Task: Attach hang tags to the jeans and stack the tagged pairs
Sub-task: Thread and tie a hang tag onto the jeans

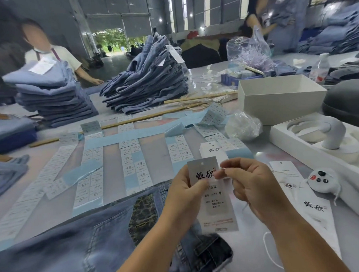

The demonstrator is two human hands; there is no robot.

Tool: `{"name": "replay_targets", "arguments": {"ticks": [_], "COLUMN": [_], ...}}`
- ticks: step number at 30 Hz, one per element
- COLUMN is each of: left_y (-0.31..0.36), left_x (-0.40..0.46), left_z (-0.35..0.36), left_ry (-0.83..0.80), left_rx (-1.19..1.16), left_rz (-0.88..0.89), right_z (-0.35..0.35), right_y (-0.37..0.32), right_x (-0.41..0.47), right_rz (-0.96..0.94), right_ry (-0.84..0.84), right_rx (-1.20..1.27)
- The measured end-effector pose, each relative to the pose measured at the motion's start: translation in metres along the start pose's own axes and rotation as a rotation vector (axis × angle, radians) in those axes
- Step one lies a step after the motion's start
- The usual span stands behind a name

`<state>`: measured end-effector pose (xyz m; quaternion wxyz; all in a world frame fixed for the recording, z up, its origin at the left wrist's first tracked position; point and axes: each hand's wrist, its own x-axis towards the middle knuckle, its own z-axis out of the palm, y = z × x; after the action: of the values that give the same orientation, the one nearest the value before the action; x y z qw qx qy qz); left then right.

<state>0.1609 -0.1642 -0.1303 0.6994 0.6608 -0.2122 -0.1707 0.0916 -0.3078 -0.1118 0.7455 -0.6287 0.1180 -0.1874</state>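
Head view:
Left hand (184, 194): gripped the hang tag (207, 188) by its left edge, thumb across the printed face, which kept the tag upright and its punched hole at the top within reach.
Right hand (251, 186): thumb and forefinger pinched something small and white at the tag's upper right edge, probably the string or a sticker; too small to tell which.
Jeans (86, 238): lay flat just below and left of both hands, back pocket up, apparently waiting for this tag.
Loose tags (211, 150): a small pile sat just beyond the hands; 1 long tag (309, 204) lay right of the right hand.
Sticker sheets (132, 158): spread beyond the left hand, within reach.
Stacks (51, 92): 2 piles of jeans stood well beyond the hands.
Open room: bare table (259, 247) under the right wrist; the tray (281, 134) hemmed the right side.
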Motion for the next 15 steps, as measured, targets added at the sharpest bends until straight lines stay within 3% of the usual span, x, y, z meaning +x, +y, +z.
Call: {"name": "replay_targets", "arguments": {"ticks": [8, 15], "left_y": [0.017, 0.019], "left_x": [-0.036, -0.056], "left_z": [-0.026, -0.039], "left_ry": [0.091, 0.087], "left_rx": [0.212, 0.170], "left_rz": [0.234, 0.170], "right_z": [0.042, 0.066], "right_y": [-0.020, -0.028], "right_x": [-0.024, -0.040], "right_rz": [-0.223, -0.235], "right_ry": [-0.033, -0.114], "right_rx": [-0.195, -0.218]}}
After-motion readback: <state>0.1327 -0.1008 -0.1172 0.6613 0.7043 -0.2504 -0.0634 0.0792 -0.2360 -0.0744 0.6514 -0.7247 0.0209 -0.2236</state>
